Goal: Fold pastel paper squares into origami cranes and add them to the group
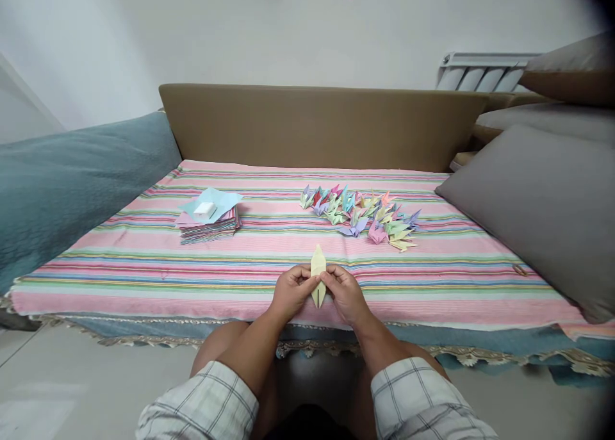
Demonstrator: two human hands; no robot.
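Note:
Between my hands, just above the front edge of the striped cloth, is a pale yellow folded origami paper [318,260]. Long and narrow, it comes to a point at the top and has a slit down its lower half. My left hand [294,291] pinches its left edge between thumb and fingers. On the opposite edge, my right hand [344,291] pinches it the same way, its thumb lying on the front. The two thumbs nearly meet at the middle of the paper. Parts of the fingers are hidden behind it.
Several folded paper cranes [358,216] in many colours lie in a group beyond my right hand. Further left stands a stack of square paper [209,228], topped by a light blue sheet and a small white block [205,210]. A grey cushion [538,216] leans at the right.

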